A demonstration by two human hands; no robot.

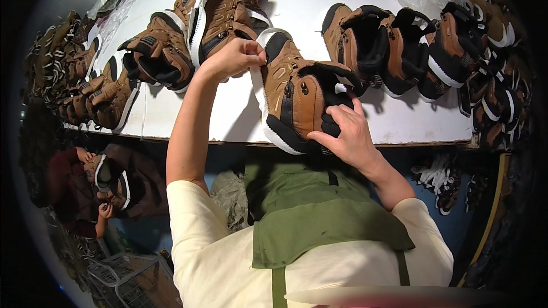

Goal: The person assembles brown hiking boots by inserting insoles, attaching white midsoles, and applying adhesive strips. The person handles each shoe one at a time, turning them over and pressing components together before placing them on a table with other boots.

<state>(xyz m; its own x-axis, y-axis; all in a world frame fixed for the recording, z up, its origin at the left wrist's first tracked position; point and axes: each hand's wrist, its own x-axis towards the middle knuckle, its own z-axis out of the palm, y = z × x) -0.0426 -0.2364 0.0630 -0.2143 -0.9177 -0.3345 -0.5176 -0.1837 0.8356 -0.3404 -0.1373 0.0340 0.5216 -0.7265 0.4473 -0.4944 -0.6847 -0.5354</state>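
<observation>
In the head view, the brown shoe (308, 108) being worked on is at the centre of the frame, by the front edge of the white table (411, 125), toe up the frame and heel toward the lower edge. Its dark toe cap (277, 44), metal lace hooks (289, 89) and white sole edge (281, 138) are all in place, so it looks largely built; with both hands on it, I judge that work on this one is unfinished. A row of similar shoes (399, 51) stands at the upper right and more shoes (157, 51) lie at the upper left; which are finished and which wait, I cannot tell.

The left hand (237, 59) comes up from the lower left on a nearly straight forearm, wrist bent toward the right of the frame. Its thumb and forefinger form a narrow pinch against the toe's left edge; whether anything thin is between them I cannot tell.

The right hand (349, 136) reaches in from the lower right with the elbow bent. It grips the heel end, thumb along the outside and fingers at the collar opening, partly hidden there.
</observation>
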